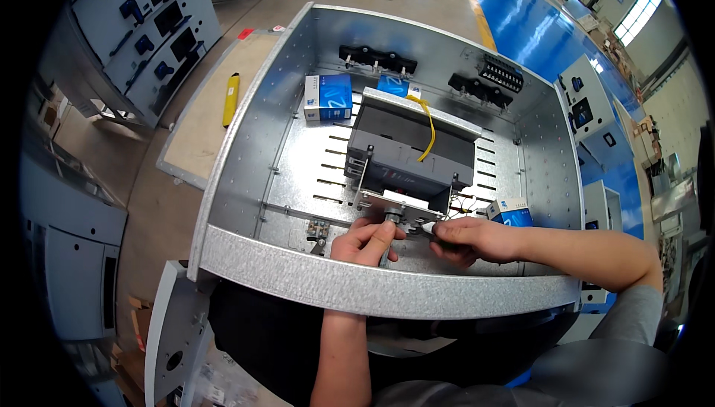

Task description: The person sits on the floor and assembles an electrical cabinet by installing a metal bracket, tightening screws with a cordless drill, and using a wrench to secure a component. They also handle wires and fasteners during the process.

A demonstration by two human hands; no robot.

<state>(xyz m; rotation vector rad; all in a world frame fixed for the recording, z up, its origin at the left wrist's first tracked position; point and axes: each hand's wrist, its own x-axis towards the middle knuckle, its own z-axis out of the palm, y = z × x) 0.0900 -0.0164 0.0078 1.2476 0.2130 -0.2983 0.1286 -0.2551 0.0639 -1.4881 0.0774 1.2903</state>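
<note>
The left hand (366,242) is curled into a loose fist, thumb extended forward, forearm rising straight from below. The right hand (468,238) lies just beside it, fingers pinched together, its forearm angling in from the right.

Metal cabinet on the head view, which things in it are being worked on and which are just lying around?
In use:
left hand
right hand
dark grey unit
its front bracket

Lying about:
blue-and-white box
small blue box
yellow tool
black terminal blocks
</note>
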